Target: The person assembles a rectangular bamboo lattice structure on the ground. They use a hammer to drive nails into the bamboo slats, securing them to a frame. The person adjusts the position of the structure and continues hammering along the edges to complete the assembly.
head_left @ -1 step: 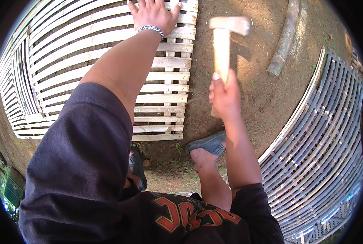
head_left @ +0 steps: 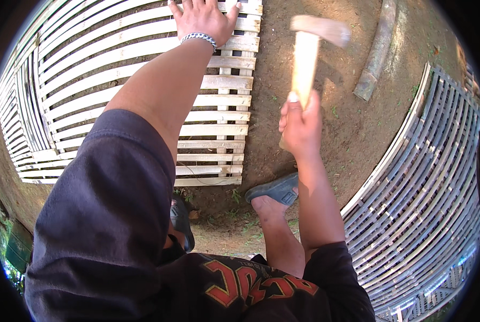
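My left hand [head_left: 205,21], with a chain bracelet on its wrist, rests with fingers spread on the right part of a pale slatted bamboo panel [head_left: 226,83]. Its fingertips reach the top edge of the view. To the right of the panel, my right hand [head_left: 301,123] is closed around the wooden handle of a hammer [head_left: 305,64]. The hammer is held up over the bare soil, apart from the panel, and its head is blurred by motion.
A bamboo pole [head_left: 377,53] lies on the ground at the far right. Nearer on the right is a darker slatted bamboo panel [head_left: 412,214]. My sandalled feet, one in a grey sandal [head_left: 275,189], stand on the soil [head_left: 331,155] below the pale panel.
The hammer has swung a little to the right and tilted, with my right hand shifting slightly the same way. My left hand stays in place.
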Demonstrator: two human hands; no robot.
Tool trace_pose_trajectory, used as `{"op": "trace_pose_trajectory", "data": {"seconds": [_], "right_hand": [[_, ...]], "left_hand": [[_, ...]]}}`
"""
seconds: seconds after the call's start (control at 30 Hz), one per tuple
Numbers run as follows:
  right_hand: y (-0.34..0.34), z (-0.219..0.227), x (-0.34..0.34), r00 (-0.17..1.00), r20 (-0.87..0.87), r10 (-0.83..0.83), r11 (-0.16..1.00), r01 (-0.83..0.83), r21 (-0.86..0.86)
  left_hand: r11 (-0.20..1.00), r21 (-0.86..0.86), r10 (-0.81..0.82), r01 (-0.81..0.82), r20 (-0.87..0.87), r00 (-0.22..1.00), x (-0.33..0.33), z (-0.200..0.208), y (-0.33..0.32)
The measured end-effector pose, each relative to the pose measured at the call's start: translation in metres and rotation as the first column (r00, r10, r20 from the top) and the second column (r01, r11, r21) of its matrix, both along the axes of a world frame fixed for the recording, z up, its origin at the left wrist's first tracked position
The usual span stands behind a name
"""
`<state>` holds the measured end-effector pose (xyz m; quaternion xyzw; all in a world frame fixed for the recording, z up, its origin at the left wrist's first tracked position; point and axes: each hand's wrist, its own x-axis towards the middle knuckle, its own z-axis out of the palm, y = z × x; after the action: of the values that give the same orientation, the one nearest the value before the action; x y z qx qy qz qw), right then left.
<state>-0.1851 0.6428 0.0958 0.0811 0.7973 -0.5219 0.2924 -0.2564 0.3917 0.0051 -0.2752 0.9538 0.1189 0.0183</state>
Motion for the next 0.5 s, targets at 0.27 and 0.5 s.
{"op": "trace_pose_trajectory", "data": {"seconds": [0.27, 0.5], "right_hand": [[0.004, -0.019, 0.009, 0.958, 0.057, 0.281, 0.908, -0.284, 0.306], [0.007, -0.026, 0.025, 0.88, -0.183, 0.438, 0.81, -0.299, 0.504]], "left_hand": [[1.0, 0.007, 0.002, -0.002, 0.006, 1.0, -0.005, 0.0, 0.001], [1.0, 0.024, -0.01, 0.01, -0.015, 1.0, -0.004, 0.002, 0.005]]}}
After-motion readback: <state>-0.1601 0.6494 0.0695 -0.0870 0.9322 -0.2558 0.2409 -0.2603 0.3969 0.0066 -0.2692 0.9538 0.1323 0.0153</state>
